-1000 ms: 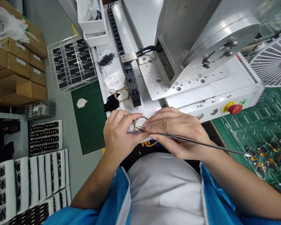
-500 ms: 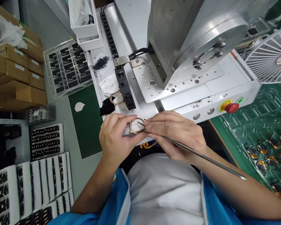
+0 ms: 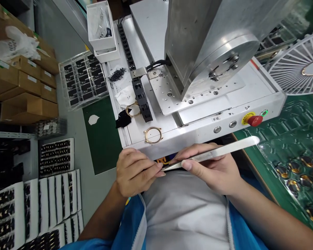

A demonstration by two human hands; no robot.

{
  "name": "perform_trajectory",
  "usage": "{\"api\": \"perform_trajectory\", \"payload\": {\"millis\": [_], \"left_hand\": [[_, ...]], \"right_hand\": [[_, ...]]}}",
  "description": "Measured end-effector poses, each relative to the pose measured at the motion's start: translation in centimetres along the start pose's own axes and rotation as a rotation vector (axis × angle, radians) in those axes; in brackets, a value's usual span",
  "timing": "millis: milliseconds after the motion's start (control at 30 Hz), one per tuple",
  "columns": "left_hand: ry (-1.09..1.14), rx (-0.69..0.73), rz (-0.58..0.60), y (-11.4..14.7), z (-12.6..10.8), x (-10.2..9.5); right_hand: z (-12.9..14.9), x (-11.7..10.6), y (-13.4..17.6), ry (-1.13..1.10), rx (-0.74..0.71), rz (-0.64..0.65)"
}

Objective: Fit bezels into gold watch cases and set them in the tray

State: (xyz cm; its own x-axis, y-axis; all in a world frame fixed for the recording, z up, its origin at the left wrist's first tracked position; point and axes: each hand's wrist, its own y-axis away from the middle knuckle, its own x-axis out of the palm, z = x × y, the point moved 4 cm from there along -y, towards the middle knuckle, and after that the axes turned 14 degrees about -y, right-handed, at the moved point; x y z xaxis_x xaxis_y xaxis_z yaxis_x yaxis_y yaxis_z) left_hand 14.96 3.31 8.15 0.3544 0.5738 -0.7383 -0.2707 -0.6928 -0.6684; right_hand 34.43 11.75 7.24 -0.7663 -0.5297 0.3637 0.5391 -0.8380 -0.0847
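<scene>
My right hand (image 3: 211, 166) grips a pair of metal tweezers (image 3: 224, 149), its broad end pointing up to the right. The tips reach the closed fingers of my left hand (image 3: 138, 172); whatever is pinched there is hidden or too small to see. Just beyond my hands, a gold watch case ring (image 3: 145, 135) lies flat on the white machine's front edge, with nobody touching it. Further back, a second gold ring (image 3: 127, 110) rests by a black cloth (image 3: 123, 118) and a crumpled white tissue (image 3: 125, 96).
A large metal machine (image 3: 198, 62) fills the back, with a red stop button (image 3: 255, 121) at its front. Small black pieces (image 3: 117, 74) lie in a pile beside a black cable chain (image 3: 139, 93). Clear trays (image 3: 270, 156) stand right, a fan (image 3: 297, 66) behind them.
The gold ring has left my hands and lies on the machine's edge. Both hands have drawn back toward my body, and the tweezers have swung round, broad end now up and right.
</scene>
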Motion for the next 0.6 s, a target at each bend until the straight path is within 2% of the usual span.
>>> {"api": "perform_trajectory", "payload": {"millis": [100,167,267,367,433,500,600], "left_hand": [[0.079,-0.013,0.026,0.4,-0.1,-0.3],[0.085,-0.026,0.005,0.2,0.4,-0.4],[0.015,-0.129,-0.023,-0.9,1.8,0.0],[0.006,-0.235,0.115,-1.9,2.9,1.4],[-0.006,-0.265,0.174,-2.1,3.0,2.1],[-0.048,-0.302,0.159,-2.0,2.7,2.3],[-0.085,-0.386,0.135,-1.7,1.8,2.5]], "right_hand": [[-0.7,-1.4,0.2,-0.021,0.027,-0.096],[-0.8,-2.2,0.1,0.002,-0.009,-0.158],[-0.3,-2.4,-0.2,0.117,-0.094,-0.204],[0.2,-1.9,-0.4,0.237,-0.139,-0.206],[0.4,-1.4,-0.5,0.279,-0.144,-0.176],[0.4,-0.8,-0.8,0.305,-0.176,-0.106],[0.7,0.4,-1.3,0.37,-0.351,0.067]]}}
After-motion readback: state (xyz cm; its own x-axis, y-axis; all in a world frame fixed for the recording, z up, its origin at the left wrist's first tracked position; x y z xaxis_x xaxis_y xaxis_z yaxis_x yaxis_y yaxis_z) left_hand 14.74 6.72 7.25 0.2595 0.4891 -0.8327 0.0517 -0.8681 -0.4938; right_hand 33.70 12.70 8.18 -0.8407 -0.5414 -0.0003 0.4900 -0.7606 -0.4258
